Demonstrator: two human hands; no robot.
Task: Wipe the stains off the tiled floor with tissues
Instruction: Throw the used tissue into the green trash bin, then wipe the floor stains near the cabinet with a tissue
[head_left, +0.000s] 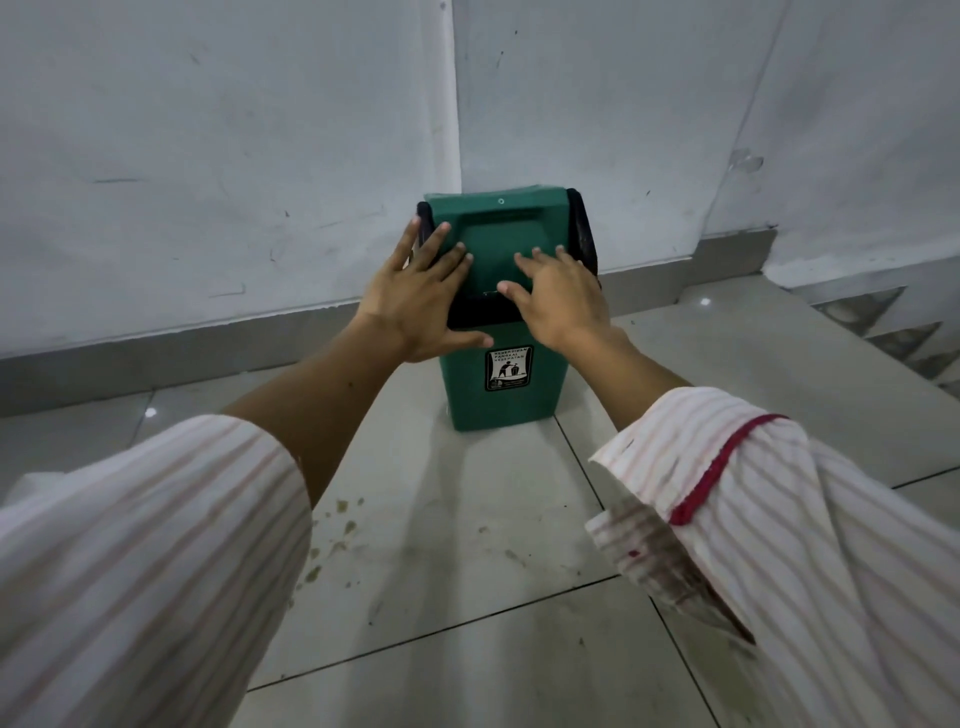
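The stains lie on the floor before the bin, not wiped; I see no tissue. My left hand and right hand rest spread on its lid, pinching nothing. Pushing hard may tip the bin.

Matt plastic, glossy tile
Green bin: smooth matt plastic, black liner w/ slight sheen. Tiled floor glossy, stains dull. Sleeves striped cloth.

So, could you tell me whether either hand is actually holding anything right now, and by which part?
Nothing is gripped. The left hand and right hand rest flat, fingers straight, on the green bin's lid.
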